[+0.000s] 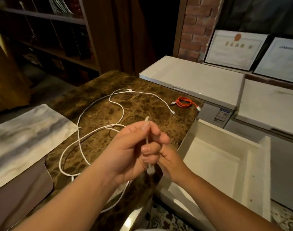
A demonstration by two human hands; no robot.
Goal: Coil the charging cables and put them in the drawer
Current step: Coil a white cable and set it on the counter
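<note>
step: starting first loop of white cable (79,140) | left hand (130,152) pinches the cable near its plug (150,170), right hand (165,157) grasps it just below | rest sprawls on marble counter (142,104); orange cable (184,102) already coiled; drawer (259,164) open at right | advice: draw even loops, avoid twisting, keep plug pinned.

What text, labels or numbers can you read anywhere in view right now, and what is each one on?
None can be read as it stands.
Left framed certificate: gold heading characters under a red seal, too blurred to read.
Right framed certificate: dark heading line, too blurred and cut off by the frame edge.
Sticker on the front of the white chest cabinet: blue and white label, print too small to read.
</note>
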